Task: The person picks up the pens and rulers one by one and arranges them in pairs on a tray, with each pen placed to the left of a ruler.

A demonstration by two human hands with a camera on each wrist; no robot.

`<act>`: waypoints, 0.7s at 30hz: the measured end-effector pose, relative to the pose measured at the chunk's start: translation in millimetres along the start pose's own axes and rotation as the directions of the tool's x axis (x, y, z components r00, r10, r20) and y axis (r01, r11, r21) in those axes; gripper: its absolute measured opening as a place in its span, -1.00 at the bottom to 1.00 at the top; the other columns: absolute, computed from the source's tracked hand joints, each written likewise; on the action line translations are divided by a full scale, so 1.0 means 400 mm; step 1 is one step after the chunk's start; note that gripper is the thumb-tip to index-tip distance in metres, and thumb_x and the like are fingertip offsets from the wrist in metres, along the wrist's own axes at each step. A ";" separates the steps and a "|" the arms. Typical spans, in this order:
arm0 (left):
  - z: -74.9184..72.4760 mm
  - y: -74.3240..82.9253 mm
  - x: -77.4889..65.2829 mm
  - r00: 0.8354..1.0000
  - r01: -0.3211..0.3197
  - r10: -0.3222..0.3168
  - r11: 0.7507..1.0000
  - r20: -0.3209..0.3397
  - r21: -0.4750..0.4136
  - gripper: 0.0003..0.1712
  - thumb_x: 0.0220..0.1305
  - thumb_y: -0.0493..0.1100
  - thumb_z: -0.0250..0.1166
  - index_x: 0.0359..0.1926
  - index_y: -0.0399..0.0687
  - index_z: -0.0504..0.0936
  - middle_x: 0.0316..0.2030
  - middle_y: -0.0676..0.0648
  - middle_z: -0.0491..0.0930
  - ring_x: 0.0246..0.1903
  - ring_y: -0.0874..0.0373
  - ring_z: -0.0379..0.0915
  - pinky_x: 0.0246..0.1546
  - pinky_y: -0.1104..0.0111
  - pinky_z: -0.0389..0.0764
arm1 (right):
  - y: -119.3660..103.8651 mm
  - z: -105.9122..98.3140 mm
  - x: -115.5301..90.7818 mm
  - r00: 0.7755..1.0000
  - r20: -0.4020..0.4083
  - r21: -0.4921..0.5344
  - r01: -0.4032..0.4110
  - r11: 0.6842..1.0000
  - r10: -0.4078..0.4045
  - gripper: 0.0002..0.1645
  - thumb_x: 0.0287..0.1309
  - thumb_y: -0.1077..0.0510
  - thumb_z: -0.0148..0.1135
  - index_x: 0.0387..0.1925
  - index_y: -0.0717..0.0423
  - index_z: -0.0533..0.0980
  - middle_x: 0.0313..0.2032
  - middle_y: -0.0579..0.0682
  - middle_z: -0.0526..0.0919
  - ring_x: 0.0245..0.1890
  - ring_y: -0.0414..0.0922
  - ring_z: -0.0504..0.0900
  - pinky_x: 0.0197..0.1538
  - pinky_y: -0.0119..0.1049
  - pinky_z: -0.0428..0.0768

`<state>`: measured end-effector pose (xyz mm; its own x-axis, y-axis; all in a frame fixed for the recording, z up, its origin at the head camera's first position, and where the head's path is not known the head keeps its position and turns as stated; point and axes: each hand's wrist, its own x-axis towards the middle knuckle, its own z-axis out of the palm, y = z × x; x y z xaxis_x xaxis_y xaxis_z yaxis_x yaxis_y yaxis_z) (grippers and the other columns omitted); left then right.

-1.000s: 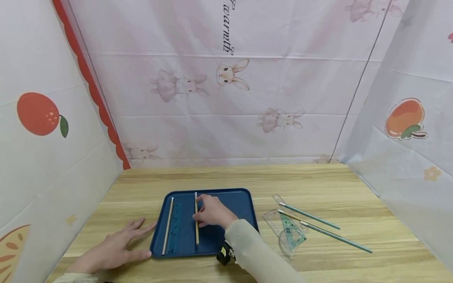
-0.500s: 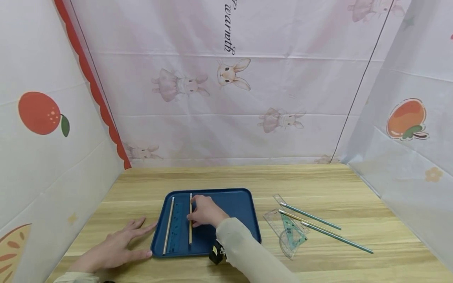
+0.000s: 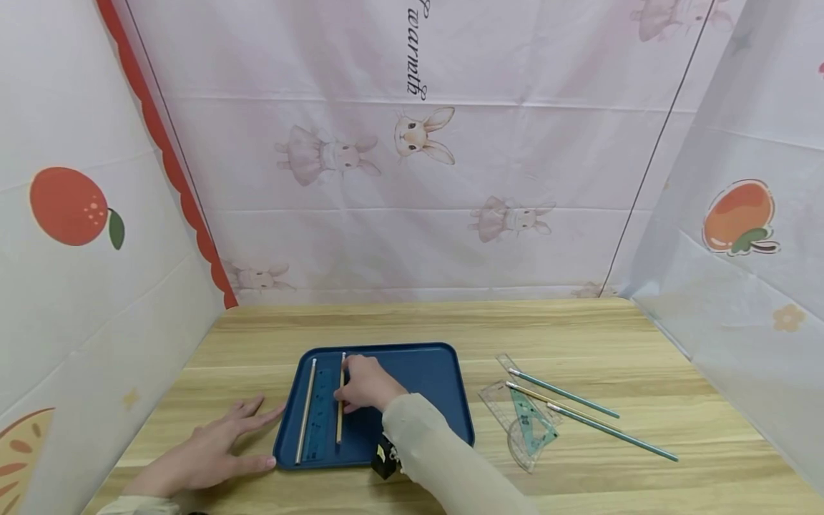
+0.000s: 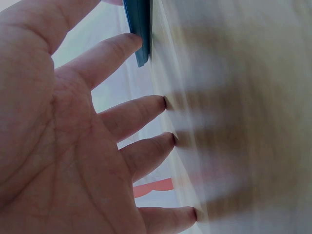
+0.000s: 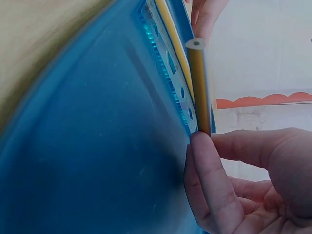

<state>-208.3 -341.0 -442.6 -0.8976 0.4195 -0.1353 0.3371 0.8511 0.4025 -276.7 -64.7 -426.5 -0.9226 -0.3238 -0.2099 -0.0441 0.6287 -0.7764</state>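
A yellow pencil (image 3: pixel 340 422) with a white eraser end is pinched between the thumb and fingers of my right hand (image 3: pixel 370 384). It stands lengthwise over the blue tray (image 3: pixel 418 372), right of a teal ruler (image 3: pixel 317 422). In the right wrist view the pencil (image 5: pixel 199 87) is seen end-on above the ruler (image 5: pixel 170 63). Another yellow pencil (image 3: pixel 305 415) lies along the ruler's left side in the tray. My left hand (image 3: pixel 215 447) rests spread on the table, touching the tray's left edge; the left wrist view shows straight fingers (image 4: pixel 141 114), one against the tray (image 4: pixel 139 29).
Right of the tray, a loose pile lies on the wooden table (image 3: pixel 579 336). It holds a green set square (image 3: pixel 531 422), a clear protractor (image 3: pixel 520 447), other clear drawing pieces, two green pencils (image 3: pixel 634 440) and a yellow one (image 3: pixel 537 395). Printed cloth walls surround the table.
My right hand has carried the pencil left across the tray, closer to the ruler. My left hand has stayed at the tray's edge.
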 end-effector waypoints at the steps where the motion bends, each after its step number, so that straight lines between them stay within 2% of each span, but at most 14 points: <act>1: 0.000 0.000 0.000 1.000 0.002 -0.002 1.000 0.000 -0.004 -0.03 0.33 0.37 0.42 0.62 0.14 0.38 0.59 -0.54 0.15 0.50 -0.79 -0.03 -0.03 -0.86 0.08 | -0.001 0.001 0.001 1.000 -0.001 -0.001 -0.003 1.000 0.003 -0.28 0.41 0.28 0.40 0.52 0.18 0.40 -0.13 0.18 0.74 -0.45 -0.12 0.80 -0.30 -0.28 0.79; 9: -0.001 0.001 -0.004 1.000 0.015 -0.015 1.000 0.008 -0.027 -0.02 0.31 0.39 0.43 0.62 0.17 0.38 0.60 -0.53 0.14 0.50 -0.79 -0.05 -0.01 -0.85 0.07 | -0.009 0.017 -0.003 1.000 -0.009 -0.042 0.003 0.999 -0.004 -0.25 0.40 0.28 0.41 0.54 0.17 0.38 -0.30 0.09 0.70 -0.48 -0.13 0.78 -0.32 -0.30 0.78; 21: -0.002 0.002 0.000 1.000 0.008 -0.008 1.000 0.005 -0.013 -0.03 0.32 0.38 0.43 0.62 0.18 0.38 0.60 -0.53 0.15 0.49 -0.80 -0.02 -0.04 -0.85 0.09 | -0.017 0.023 -0.008 1.000 0.012 -0.037 -0.009 0.999 0.009 -0.23 0.39 0.27 0.43 0.55 0.16 0.38 -0.42 0.04 0.72 -0.51 -0.13 0.77 -0.35 -0.30 0.77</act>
<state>-208.5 -340.6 -441.6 -0.8989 0.4142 -0.1429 0.3262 0.8504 0.4129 -270.0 -74.3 -426.0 -0.9182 -0.3266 -0.2242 -0.0500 0.6569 -0.7523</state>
